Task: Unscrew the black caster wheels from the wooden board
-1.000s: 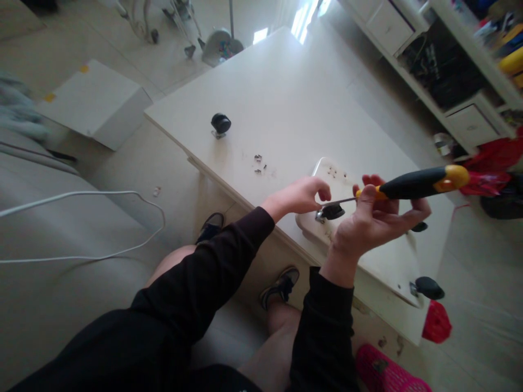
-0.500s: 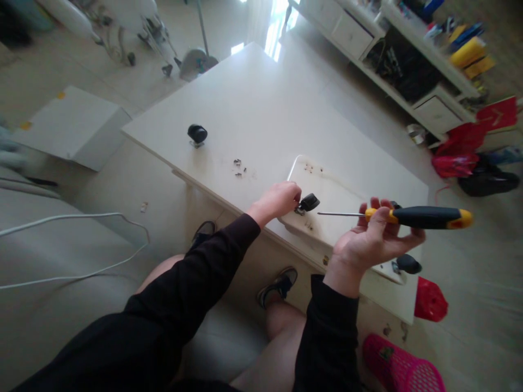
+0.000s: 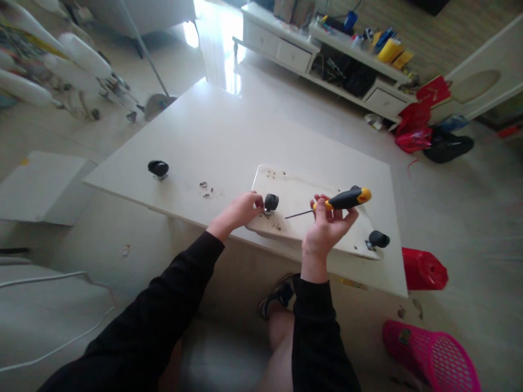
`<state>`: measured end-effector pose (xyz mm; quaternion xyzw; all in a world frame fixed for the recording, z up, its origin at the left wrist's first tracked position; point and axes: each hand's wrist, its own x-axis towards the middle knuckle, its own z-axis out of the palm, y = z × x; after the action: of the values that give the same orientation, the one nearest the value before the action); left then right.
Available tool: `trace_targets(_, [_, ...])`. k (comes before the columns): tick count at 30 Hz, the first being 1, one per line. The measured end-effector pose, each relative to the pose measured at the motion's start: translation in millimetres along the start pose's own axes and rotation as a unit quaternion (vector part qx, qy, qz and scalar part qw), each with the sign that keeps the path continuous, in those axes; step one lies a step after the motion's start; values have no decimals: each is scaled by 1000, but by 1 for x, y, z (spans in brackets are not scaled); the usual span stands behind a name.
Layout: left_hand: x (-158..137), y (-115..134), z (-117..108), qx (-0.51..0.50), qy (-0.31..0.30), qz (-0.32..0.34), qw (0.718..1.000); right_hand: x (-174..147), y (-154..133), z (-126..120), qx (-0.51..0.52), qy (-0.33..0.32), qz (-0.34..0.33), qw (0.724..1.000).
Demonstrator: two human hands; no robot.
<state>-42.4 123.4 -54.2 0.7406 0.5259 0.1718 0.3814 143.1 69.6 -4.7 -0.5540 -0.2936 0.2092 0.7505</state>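
Note:
A small white board (image 3: pixel 310 193) lies on a large white panel (image 3: pixel 229 136). My left hand (image 3: pixel 241 209) pinches a black caster wheel (image 3: pixel 271 202) at the board's near left corner. My right hand (image 3: pixel 327 223) grips a screwdriver (image 3: pixel 337 200) with a black and yellow handle, palm up, the shaft pointing left toward the caster without touching it. Another caster (image 3: pixel 378 238) sits at the board's right corner. A loose caster (image 3: pixel 158 168) stands on the panel at the left, with several small screws (image 3: pixel 205 188) between it and the board.
A white box (image 3: pixel 41 185) lies on the floor at left, a white cable (image 3: pixel 49 277) near it. A pink basket (image 3: pixel 433 356) and a red bag (image 3: pixel 423 269) sit at lower right. A shelf unit (image 3: pixel 327 54) with clutter stands at the back. My knees are under the panel's edge.
The view has pulled back and up. The screwdriver tip has come away from the caster and moved right. My left hand keeps hold of the caster at the board's corner.

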Motion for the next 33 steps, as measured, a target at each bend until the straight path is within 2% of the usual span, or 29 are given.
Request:
trace_targets(5, [3, 0, -1, -6, -13, -16, 1000, -3, 0, 2, -5, -16, 37, 999])
trace_targets(10, [3, -6, 2, -15, -5, -2, 1000, -5, 2, 5, -5, -16, 46, 999])
trace_targets(16, [3, -12, 8, -10, 33, -3, 999, -10, 3, 7, 5, -23, 42, 999])
trace_targets(27, [1, -4, 10, -8, 41, -23, 999, -11, 19, 14, 11, -19, 44, 999])
trace_targets(33, [2, -10, 12, -32, 61, -14, 997, -13, 23, 14, 1, -22, 60, 998])
